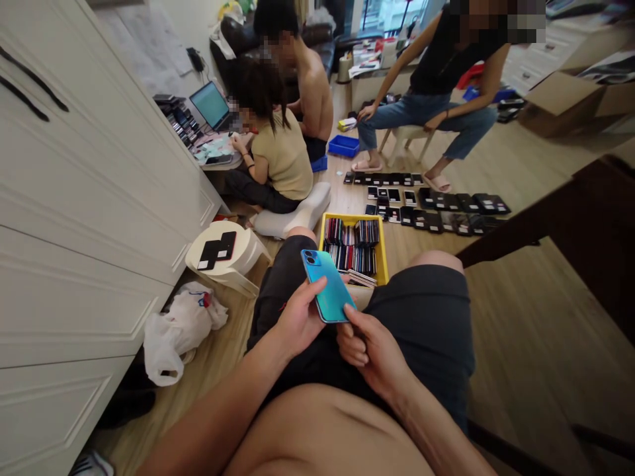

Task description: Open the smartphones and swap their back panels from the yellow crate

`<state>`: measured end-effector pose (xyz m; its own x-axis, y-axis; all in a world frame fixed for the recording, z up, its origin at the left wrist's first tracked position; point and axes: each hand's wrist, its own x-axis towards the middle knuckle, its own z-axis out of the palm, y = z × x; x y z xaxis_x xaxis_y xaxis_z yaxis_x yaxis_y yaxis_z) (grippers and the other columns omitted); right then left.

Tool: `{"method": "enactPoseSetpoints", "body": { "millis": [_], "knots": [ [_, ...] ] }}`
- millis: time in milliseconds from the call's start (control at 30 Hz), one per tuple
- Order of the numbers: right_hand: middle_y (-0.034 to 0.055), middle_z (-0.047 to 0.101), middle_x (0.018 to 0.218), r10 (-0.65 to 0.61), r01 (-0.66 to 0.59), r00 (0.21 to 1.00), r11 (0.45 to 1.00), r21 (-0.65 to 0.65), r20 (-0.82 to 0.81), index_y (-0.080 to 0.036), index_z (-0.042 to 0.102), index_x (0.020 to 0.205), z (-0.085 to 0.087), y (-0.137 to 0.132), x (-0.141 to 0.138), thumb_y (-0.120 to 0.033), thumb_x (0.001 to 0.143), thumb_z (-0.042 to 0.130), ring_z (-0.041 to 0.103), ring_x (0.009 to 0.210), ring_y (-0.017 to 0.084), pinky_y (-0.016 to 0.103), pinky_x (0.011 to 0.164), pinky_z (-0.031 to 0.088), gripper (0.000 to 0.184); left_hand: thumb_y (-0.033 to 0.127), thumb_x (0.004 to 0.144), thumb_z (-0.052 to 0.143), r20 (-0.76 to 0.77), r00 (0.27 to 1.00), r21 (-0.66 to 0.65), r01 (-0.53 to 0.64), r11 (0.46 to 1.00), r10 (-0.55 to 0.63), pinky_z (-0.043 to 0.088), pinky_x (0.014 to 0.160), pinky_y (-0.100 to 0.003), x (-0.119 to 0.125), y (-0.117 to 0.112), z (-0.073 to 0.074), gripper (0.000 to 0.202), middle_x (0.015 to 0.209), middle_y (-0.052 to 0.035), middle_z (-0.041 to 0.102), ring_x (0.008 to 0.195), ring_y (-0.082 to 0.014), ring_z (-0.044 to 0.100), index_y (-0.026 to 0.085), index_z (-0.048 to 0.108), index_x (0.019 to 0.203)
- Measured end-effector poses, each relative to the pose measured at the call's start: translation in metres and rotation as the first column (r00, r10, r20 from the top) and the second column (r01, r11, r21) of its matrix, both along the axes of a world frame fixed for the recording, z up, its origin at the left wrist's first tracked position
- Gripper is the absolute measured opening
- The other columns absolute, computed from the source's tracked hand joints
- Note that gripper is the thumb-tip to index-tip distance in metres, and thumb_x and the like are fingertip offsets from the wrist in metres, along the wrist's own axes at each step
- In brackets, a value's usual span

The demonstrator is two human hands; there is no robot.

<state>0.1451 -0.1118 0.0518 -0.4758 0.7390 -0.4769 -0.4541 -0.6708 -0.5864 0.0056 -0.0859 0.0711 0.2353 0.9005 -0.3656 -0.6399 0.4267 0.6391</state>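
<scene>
A teal-blue phone (328, 285) lies back side up over my lap, its camera end pointing away from me. My left hand (299, 318) grips it from the left, thumb across its back. My right hand (370, 348) pinches its near right corner, the other fingers curled in. Just beyond my knees stands a yellow bin (382, 249) packed with several phones on edge.
Rows of dark phones (436, 210) lie on the wood floor ahead. Three other people sit beyond them, one by a laptop (210, 104). White cabinets (74, 218) line the left, a white stool (225, 254) with two phones and a plastic bag (178, 328) beside them. A dark table (585, 231) juts in at right.
</scene>
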Motion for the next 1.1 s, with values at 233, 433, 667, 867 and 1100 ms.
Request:
{"method": "enactPoseSetpoints", "body": {
  "millis": [233, 433, 667, 867, 1100],
  "knots": [
    [-0.0106, 0.033, 0.046, 0.012, -0.017, 0.997, 0.997, -0.073, -0.071, -0.017, 0.053, 0.062, 0.005, -0.002, 0.000, -0.056, 0.072, 0.085, 0.021, 0.040, 0.002, 0.017, 0.039, 0.017, 0.052, 0.055, 0.078, 0.080, -0.031, 0.999, 0.066, -0.033, 0.997, 0.036, 0.056, 0.086, -0.042, 0.006, -0.008, -0.001, 0.055, 0.096, -0.0137, 0.078, 0.097, -0.0321, 0.074, 0.013, 0.066, 0.110],
    [-0.0071, 0.044, 0.046, -0.010, 0.013, 0.999, 0.997, -0.077, 0.039, -0.013, 0.064, 0.064, 0.012, -0.006, -0.011, -0.051, 0.061, 0.092, 0.034, 0.040, 0.003, 0.017, 0.041, 0.023, 0.048, 0.049, 0.076, 0.081, -0.105, 0.984, 0.066, -0.135, 0.989, 0.141, 0.057, 0.081, -0.036, 0.015, -0.013, -0.006, 0.055, 0.093, -0.0094, 0.078, 0.092, -0.0286, 0.075, 0.015, 0.064, 0.116],
    [-0.0087, 0.040, 0.041, -0.158, 0.157, 0.980, 0.987, 0.016, 0.118, -0.014, 0.062, 0.058, 0.014, -0.008, -0.018, -0.048, 0.059, 0.092, 0.028, 0.036, 0.001, 0.018, 0.037, 0.018, 0.045, 0.044, 0.079, 0.074, -0.050, 0.995, 0.108, -0.086, 0.990, 0.092, 0.057, 0.079, -0.037, 0.020, -0.011, -0.003, 0.050, 0.105, -0.0142, 0.077, 0.095, -0.0311, 0.074, 0.011, 0.067, 0.116],
    [-0.0026, 0.052, 0.045, -0.094, 0.064, 0.973, 0.987, 0.146, 0.209, -0.012, 0.070, 0.065, 0.003, -0.012, -0.014, -0.055, 0.068, 0.088, 0.043, 0.040, 0.006, 0.019, 0.040, 0.032, 0.047, 0.041, 0.084, 0.067, -0.056, 0.998, 0.145, -0.015, 0.989, 0.023, 0.058, 0.069, -0.033, 0.013, -0.009, 0.002, 0.049, 0.111, -0.0165, 0.077, 0.094, -0.0310, 0.074, 0.012, 0.066, 0.123],
    [0.0025, 0.065, 0.057, -0.046, 0.000, 0.971, 0.981, 0.194, 0.233, -0.011, 0.079, 0.076, -0.004, -0.013, -0.001, -0.054, 0.071, 0.088, 0.054, 0.046, 0.008, 0.020, 0.046, 0.043, 0.044, 0.051, 0.093, 0.056, 0.028, 0.998, 0.159, 0.052, 0.986, -0.057, 0.058, 0.070, -0.031, 0.011, -0.007, -0.002, 0.056, 0.104, -0.0162, 0.077, 0.083, -0.0247, 0.074, 0.010, 0.067, 0.128]
  ]
}}
